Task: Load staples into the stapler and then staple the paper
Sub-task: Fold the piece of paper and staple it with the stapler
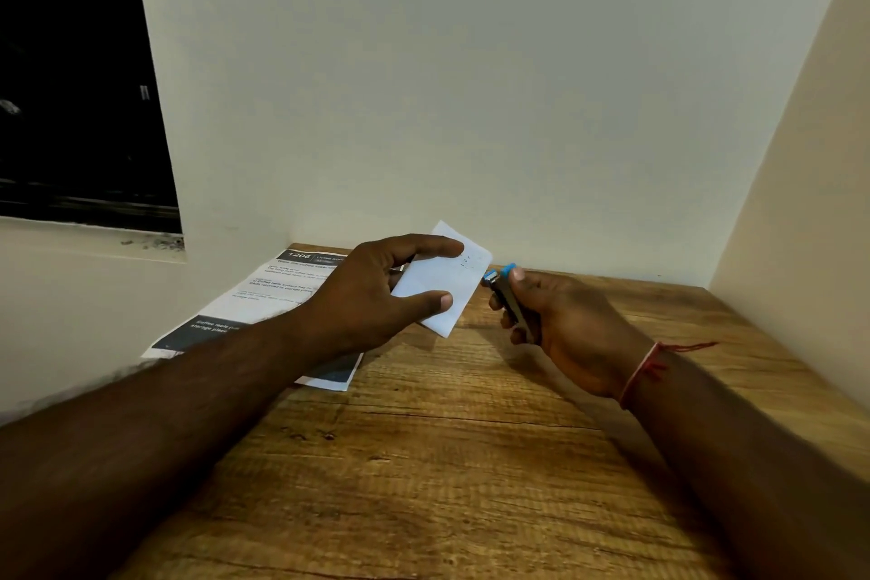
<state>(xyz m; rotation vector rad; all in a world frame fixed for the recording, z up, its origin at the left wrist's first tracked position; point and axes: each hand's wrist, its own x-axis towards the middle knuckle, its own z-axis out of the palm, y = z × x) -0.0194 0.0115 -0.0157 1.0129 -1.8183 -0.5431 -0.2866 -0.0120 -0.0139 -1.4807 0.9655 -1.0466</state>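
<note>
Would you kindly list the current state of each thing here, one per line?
Small white paper: held off the table, pinched in the left hand.
Stapler: in the right hand, blue tip beside the paper's edge; open or closed unclear.
Printed sheet: flat on the wooden table, partly under the left forearm.

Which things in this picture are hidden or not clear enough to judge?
1. Stapler, head view: the right hand covers most of it; staples inside cannot be seen.
2. Small white paper: the left hand hides part of it; the marks near its top are too small to read.
3. Printed sheet: the left forearm covers part of it; the small text is blurred.
</note>
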